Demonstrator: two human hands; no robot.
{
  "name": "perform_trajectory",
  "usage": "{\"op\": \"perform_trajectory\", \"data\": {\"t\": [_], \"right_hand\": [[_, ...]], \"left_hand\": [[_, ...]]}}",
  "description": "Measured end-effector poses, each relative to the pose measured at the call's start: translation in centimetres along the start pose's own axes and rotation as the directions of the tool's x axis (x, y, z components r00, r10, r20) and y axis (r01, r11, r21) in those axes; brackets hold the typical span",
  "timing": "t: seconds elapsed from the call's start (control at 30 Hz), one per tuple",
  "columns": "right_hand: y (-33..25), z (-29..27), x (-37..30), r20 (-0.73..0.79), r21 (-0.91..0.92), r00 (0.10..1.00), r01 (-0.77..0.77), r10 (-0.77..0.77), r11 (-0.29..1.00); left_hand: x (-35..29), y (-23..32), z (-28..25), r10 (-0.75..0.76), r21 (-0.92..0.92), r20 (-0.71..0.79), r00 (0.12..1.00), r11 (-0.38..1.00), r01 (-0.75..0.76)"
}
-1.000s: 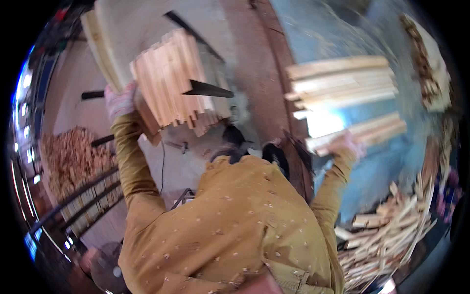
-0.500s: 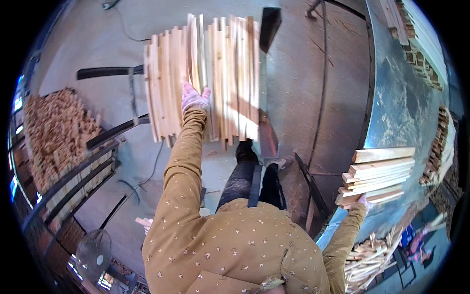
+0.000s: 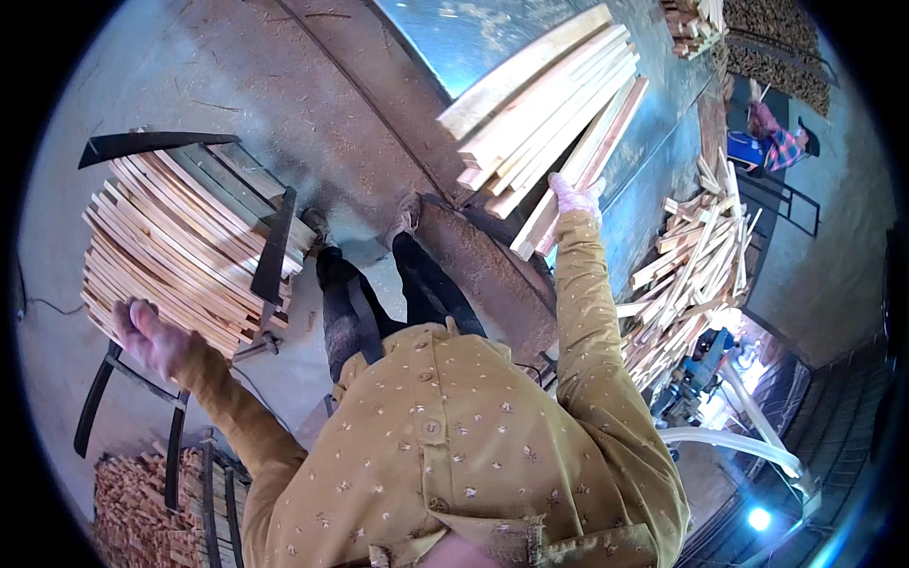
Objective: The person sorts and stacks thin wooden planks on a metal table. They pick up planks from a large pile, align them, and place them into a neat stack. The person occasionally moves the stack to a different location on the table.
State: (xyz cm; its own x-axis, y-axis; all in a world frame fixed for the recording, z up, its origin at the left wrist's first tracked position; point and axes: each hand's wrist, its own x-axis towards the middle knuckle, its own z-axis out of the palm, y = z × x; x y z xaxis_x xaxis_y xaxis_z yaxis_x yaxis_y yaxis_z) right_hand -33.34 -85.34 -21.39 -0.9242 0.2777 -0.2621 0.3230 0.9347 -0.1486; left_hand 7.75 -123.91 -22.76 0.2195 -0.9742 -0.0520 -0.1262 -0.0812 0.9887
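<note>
On the metal-topped table (image 3: 492,33) at the upper right lies a small pile of pale wooden strips (image 3: 540,95). My right hand (image 3: 578,196), in a light glove, grips the near strips (image 3: 592,156) close to their lower end. A dark gap separates these strips from the others. To the left, a larger stack of wooden strips (image 3: 180,256) rests on a black metal rack (image 3: 275,251). My left hand (image 3: 153,339), also gloved, is over the stack's near edge. Its fingers are loosely bent and somewhat blurred, with nothing visible in them.
A heap of loose wood pieces (image 3: 686,256) lies right of the table, with a person (image 3: 776,142) beyond it. More cut wood fills a crate (image 3: 142,506) at the lower left. My feet stand between rack and table, next to a dark metal ledge (image 3: 483,256).
The view has turned right, toward the table. My left hand has come off the middle of the big stack to its near edge. The strips under my right hand now stand apart from their pile.
</note>
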Motion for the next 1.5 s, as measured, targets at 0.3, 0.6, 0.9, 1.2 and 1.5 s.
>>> {"op": "perform_trajectory", "data": {"t": [0.3,0.6,0.9,1.2,1.5], "right_hand": [[7.9,-4.5,2.3,0.404,0.853,0.646,-0.522,-0.648,0.011],[12.1,0.9,7.1,0.452,0.876,0.739,-0.472,-0.499,0.095],[12.2,-4.1,7.4,0.370,0.915,0.799,-0.401,-0.473,0.039],[11.1,-4.2,10.4,0.042,0.239,0.991,0.113,-0.127,0.964],[4.3,1.1,7.8,0.015,0.604,0.928,0.289,-0.372,0.743]], "left_hand": [[-32.0,4.1,15.7,-0.513,0.589,0.799,-0.313,0.563,0.580],[-43.3,0.5,25.9,-0.555,0.665,0.743,-0.375,0.542,0.514],[-45.1,0.5,28.0,-0.461,0.331,0.875,-0.150,0.794,-0.510],[-43.8,7.0,36.4,-0.520,0.362,0.842,0.145,0.344,-0.866],[-38.9,6.3,29.6,-0.428,0.240,0.902,0.048,0.408,-0.881]]}}
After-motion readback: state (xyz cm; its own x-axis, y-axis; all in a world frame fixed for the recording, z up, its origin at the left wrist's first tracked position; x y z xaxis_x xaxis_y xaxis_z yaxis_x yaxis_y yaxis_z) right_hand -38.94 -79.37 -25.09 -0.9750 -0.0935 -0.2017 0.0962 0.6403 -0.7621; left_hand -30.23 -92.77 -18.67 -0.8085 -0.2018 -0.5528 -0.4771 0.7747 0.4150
